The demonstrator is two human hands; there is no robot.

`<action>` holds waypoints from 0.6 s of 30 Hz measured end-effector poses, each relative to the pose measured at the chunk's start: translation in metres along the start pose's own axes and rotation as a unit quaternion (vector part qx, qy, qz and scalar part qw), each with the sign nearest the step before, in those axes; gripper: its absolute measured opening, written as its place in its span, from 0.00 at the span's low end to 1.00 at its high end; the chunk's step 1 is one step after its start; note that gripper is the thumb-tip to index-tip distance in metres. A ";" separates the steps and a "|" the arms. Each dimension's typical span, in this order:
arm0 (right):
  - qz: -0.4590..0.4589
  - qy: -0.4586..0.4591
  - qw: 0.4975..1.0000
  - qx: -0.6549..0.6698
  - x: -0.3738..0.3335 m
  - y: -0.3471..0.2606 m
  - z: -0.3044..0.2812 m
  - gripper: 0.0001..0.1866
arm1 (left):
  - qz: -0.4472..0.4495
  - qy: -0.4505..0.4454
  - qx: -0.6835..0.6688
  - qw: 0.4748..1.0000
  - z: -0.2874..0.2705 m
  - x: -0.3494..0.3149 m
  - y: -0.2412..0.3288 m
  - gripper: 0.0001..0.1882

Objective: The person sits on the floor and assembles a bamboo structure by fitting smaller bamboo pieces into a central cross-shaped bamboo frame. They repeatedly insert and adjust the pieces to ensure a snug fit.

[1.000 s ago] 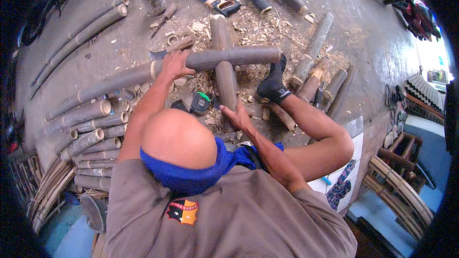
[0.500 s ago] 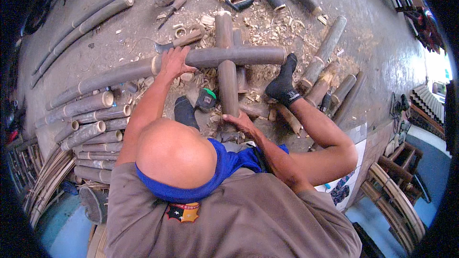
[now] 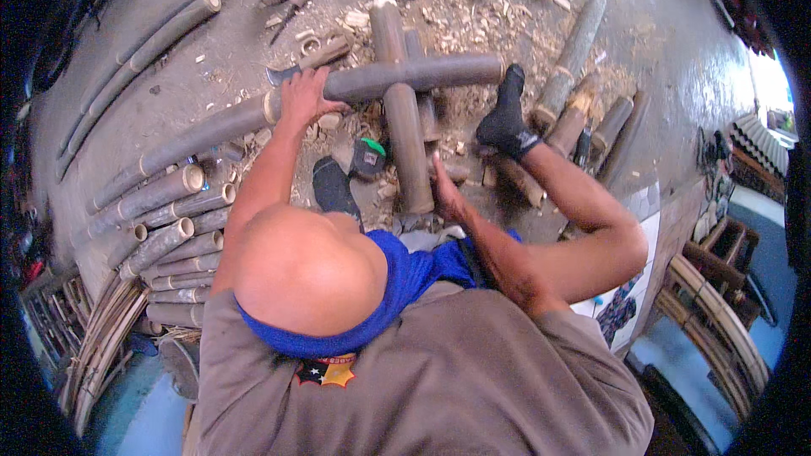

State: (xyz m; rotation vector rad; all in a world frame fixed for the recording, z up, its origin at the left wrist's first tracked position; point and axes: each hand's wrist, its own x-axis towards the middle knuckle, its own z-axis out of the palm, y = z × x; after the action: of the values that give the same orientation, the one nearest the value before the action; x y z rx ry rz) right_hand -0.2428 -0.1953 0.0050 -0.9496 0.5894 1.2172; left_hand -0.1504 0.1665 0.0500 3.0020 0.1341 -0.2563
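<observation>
We record even, soft daylight across the concrete floor [image 3: 659, 67]; brightest at the right rim, where an opening [image 3: 773, 84] is blown out to white. Shadows are faint and short, pooling under the crossed bamboo poles [image 3: 405, 93]. The person's bald head [image 3: 308, 266] carries a mild sheen, no hard glare. We note a slight softness overall and a bluish cast at lower left. Fisheye distortion bends straight poles near the rim; black vignette fills all corners.

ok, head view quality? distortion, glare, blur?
Head view: strong fisheye, black vignette corners, bamboo poles bending near the rim; daylight blown out at the right edge; left hand and crossed bamboo sharp, no motion blur; soft, diffuse shadows.
</observation>
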 end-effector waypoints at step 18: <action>-0.094 0.146 0.959 -0.226 0.061 0.038 -0.045 0.56 | -0.001 0.034 0.012 0.999 -0.012 -0.006 0.014 0.50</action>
State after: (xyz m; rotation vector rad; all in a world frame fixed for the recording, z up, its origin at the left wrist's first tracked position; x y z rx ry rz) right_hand -0.2574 -0.2003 -0.0778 -1.5558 0.4428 1.0649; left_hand -0.1528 0.1533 0.0640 3.0360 0.1428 -0.1587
